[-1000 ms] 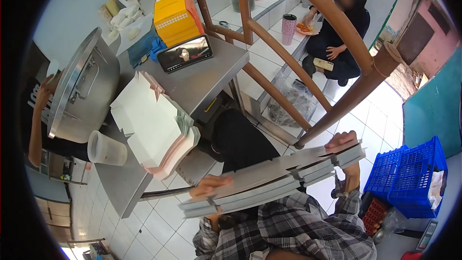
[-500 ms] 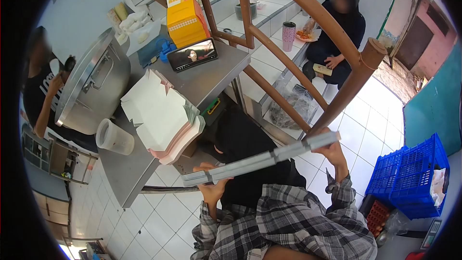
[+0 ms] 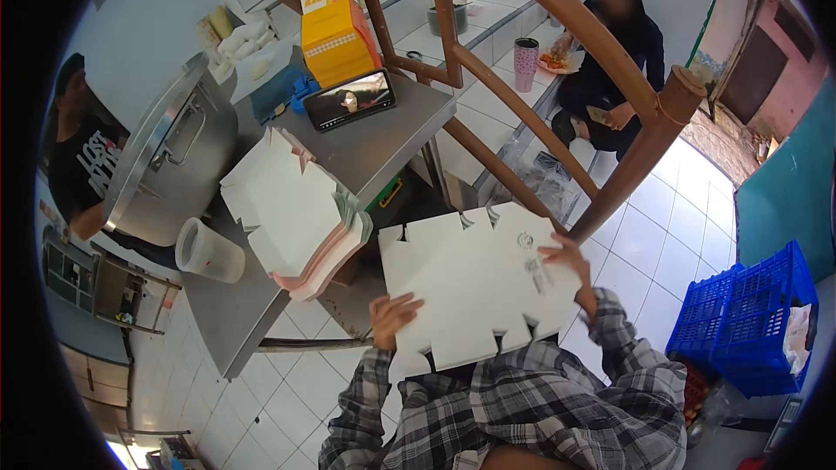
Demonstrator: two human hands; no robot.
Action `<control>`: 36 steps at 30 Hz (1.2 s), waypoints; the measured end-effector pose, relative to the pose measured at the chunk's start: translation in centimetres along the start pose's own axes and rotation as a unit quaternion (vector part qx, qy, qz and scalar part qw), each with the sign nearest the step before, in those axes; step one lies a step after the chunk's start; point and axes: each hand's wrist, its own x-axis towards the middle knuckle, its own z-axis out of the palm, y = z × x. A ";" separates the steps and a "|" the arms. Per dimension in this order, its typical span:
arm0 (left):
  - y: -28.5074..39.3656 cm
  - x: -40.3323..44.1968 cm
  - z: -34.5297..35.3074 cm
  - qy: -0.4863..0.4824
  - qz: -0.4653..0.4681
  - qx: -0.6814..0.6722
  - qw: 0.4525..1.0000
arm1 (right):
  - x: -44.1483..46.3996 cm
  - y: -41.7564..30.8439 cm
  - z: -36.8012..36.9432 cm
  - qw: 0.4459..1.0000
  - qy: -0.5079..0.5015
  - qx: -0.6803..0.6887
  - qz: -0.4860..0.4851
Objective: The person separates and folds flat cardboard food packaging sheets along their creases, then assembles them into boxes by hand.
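Observation:
A stack of flat white cardboard box blanks (image 3: 470, 287) with notched edges lies face up over my lap, small printed marks near its right side. My left hand (image 3: 394, 319) grips the left edge, fingers on top and thumb out of sight. At the right edge, my right hand (image 3: 570, 271) holds the blanks too, its fingers over the top and slightly blurred. Just left of the blanks, another stack of box blanks (image 3: 292, 209), white and pinkish, rests on the metal table (image 3: 383, 152).
A large metal pot (image 3: 174, 152), a clear plastic tub (image 3: 211, 250), a phone (image 3: 350, 101) playing video and a yellow box (image 3: 340, 42) stand on the table. Brown railing (image 3: 631, 165) rises ahead. One person sits on the steps, another stands left. Blue crates (image 3: 740, 318) are at right.
The held blanks have turned from edge-on to lying flat, broad face up. Both hands have moved from beneath them to their side edges. The seated person's hand with the phone has shifted.

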 end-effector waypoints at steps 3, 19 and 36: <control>-0.1 -1.2 0.0 -0.045 -0.012 0.014 0.999 | -1.5 -0.3 0.1 0.983 -0.019 -0.175 -0.057; 4.4 4.0 -1.1 0.014 -0.504 -0.112 0.857 | 1.8 -5.7 -0.5 0.933 0.078 0.101 0.335; 6.3 3.7 1.0 0.027 -0.498 0.031 0.866 | 2.7 -9.4 4.1 0.949 0.100 -0.135 0.266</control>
